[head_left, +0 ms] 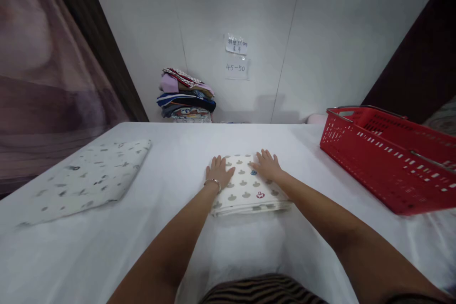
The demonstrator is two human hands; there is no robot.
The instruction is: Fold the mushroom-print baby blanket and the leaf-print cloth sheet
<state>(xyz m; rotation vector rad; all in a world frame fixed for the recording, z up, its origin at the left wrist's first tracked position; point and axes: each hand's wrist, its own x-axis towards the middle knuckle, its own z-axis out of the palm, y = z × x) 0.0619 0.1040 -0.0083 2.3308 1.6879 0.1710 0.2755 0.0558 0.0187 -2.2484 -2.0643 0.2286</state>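
A folded cream cloth with a small grey pattern (249, 192) lies on the white table (171, 171) in front of me. My left hand (219, 171), with a bracelet at the wrist, rests flat on the cloth's far left corner, fingers spread. Flat on the far right part of the same cloth lies my right hand (266, 165), its fingers also apart. Neither hand grips anything.
Another folded patterned cloth (89, 178) lies at the left of the table. A red plastic basket (388, 156) stands at the right. A pile of folded clothes (187, 97) sits against the back wall under two paper notes (236, 57).
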